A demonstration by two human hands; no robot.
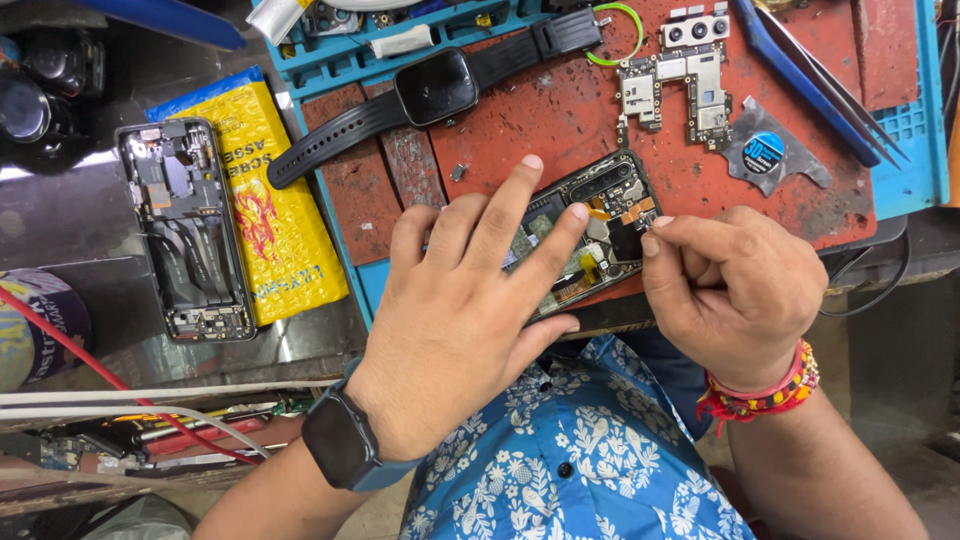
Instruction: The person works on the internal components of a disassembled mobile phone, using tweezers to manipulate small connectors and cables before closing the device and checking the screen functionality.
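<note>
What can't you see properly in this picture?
Head view, the only one:
- Opened phone: its lower half is hidden under the left hand.
- What the right hand pinches: too small, covered by its fingertips.
- Second opened phone: its small parts are too fine to tell.
- Tweezers: top end cut off by the frame's upper edge.
- Smartwatch: screen dark.

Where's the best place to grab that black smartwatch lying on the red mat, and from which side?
Take the smartwatch by its square case, pinching the two bare edges from above. It lies flat, face up, with the straps stretched out left and right, so those edges are exposed, and the strap would flop.
</note>
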